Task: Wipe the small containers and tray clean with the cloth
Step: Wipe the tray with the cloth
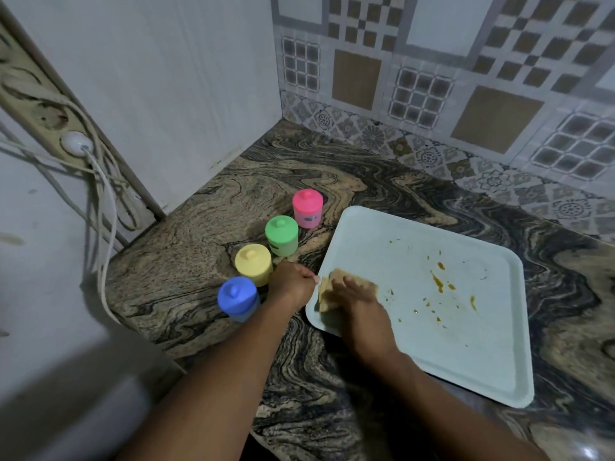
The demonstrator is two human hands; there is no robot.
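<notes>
A pale blue tray (382,234) lies on the marbled counter, with orange-brown smears across its middle. My right hand (357,299) presses a tan cloth (327,292) flat onto the tray's left corner. My left hand (291,282) is closed at the tray's left rim, touching the edge; whether it grips the rim is unclear. To the left stand lidded small containers in a diagonal row: pink (307,207), green (281,235), yellow (253,264) and blue (238,298).
The counter (186,271) meets a white side panel on the left and a patterned tiled wall behind. A power strip with a white plug (76,144) and hanging cables runs down the left side. The counter's front edge drops off at lower left.
</notes>
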